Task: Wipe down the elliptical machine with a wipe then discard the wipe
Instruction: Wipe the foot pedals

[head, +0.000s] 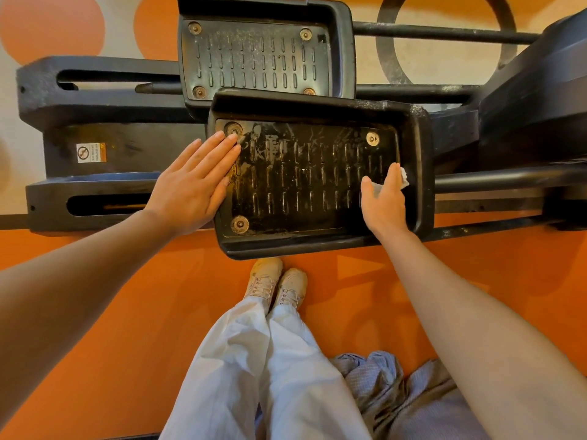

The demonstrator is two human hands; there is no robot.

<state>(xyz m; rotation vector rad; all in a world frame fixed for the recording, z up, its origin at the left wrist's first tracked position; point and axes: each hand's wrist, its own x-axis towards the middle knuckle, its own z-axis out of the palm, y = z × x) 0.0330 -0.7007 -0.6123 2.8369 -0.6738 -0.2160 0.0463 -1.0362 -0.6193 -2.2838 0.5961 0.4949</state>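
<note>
Near pedal: the black foot pedal (pixel 317 176) of the elliptical machine (pixel 104 122) fills the middle of the frame. Its ribbed tread looks wet and glossy, with pale streaks near the top edge, round metal bolts at its corners, and a raised rim around the sides.
Far pedal: a second pedal (pixel 260 52) sits at the top centre, duller, with a dusty speckled tread.
Wipe: a small white wipe (pixel 402 181) lies on the right end of the near pedal, mostly hidden behind the fingers, a crumpled corner showing.
Right hand: the right hand (pixel 384 201) holds the wipe against the tread, fingers curled over it.
Left hand: the left hand (pixel 193 185) lies flat with straight fingers on the pedal's left edge, gripping nothing.
Label: a warning sticker (pixel 91 153) sits on the frame at the left.
Floor: orange floor (pixel 127 312) below, with white trousers and pale shoes at bottom centre.
</note>
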